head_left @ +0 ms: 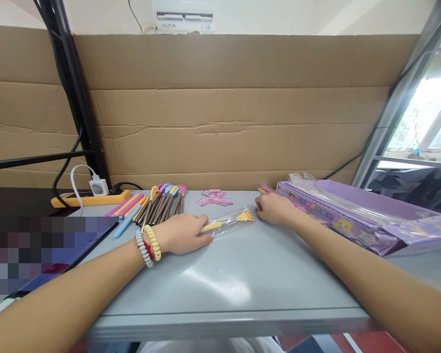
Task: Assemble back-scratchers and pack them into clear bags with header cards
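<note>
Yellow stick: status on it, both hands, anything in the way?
Left hand on yellow stick, grip unclear. Stick in clear bag. Right hand curled at pink piece. Purple box beside it, may crowd reach.

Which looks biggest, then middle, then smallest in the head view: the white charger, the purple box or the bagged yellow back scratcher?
1. Purple box
2. Bagged yellow back scratcher
3. White charger

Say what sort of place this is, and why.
Probably a makeshift indoor workstation: a grey table, a cardboard screen standing behind it, and a power strip towards the back left.
</note>
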Demonstrator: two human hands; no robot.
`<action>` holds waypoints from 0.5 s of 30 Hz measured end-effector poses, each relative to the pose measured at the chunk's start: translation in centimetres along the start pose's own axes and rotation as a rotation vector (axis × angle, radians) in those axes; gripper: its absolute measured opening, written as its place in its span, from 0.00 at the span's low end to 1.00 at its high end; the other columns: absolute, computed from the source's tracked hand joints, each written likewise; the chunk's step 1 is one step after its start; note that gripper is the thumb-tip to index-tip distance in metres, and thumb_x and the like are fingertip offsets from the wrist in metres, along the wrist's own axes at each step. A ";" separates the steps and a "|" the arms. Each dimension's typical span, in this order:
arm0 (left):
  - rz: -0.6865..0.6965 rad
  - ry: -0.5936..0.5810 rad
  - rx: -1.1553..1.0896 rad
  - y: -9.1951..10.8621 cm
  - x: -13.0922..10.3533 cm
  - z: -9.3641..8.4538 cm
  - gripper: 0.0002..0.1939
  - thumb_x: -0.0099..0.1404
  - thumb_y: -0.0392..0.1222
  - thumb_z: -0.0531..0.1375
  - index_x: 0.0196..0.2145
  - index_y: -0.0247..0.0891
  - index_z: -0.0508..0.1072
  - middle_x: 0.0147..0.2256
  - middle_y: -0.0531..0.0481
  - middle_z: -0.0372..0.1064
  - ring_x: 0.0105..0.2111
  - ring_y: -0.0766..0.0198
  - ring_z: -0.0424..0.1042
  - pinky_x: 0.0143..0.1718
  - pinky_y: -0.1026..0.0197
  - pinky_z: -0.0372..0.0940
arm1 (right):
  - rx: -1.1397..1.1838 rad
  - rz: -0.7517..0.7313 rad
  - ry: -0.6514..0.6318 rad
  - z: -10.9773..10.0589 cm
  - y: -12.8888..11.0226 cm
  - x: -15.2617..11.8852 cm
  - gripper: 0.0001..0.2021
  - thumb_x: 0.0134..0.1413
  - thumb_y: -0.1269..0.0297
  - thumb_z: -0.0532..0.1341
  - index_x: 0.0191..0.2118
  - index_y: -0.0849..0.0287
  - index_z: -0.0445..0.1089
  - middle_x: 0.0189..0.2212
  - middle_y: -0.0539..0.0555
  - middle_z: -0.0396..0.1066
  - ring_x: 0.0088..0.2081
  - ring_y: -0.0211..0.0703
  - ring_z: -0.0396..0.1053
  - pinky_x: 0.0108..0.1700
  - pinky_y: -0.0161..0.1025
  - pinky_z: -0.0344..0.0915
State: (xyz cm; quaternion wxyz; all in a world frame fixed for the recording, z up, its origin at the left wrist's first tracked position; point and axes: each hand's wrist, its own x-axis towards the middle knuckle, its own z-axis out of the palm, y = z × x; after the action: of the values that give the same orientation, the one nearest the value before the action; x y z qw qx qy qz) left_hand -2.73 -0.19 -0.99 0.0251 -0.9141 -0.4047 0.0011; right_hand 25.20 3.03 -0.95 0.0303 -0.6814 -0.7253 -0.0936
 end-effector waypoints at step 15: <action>-0.005 -0.010 -0.006 0.0 -0.1 0.0 0.21 0.65 0.58 0.44 0.38 0.40 0.64 0.31 0.45 0.71 0.28 0.56 0.69 0.25 0.58 0.55 | 0.377 0.171 0.432 -0.6 1.6 0.4 0.06 0.47 0.64 0.56 0.23 0.57 0.60 0.22 0.51 0.66 0.26 0.39 0.61 0.28 0.35 0.52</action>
State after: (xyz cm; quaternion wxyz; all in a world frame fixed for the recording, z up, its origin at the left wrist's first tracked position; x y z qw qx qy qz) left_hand -2.76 -0.25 -1.03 0.0204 -0.9132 -0.4071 0.0043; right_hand 26.72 3.43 -0.18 0.3175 -0.6866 -0.6467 -0.0973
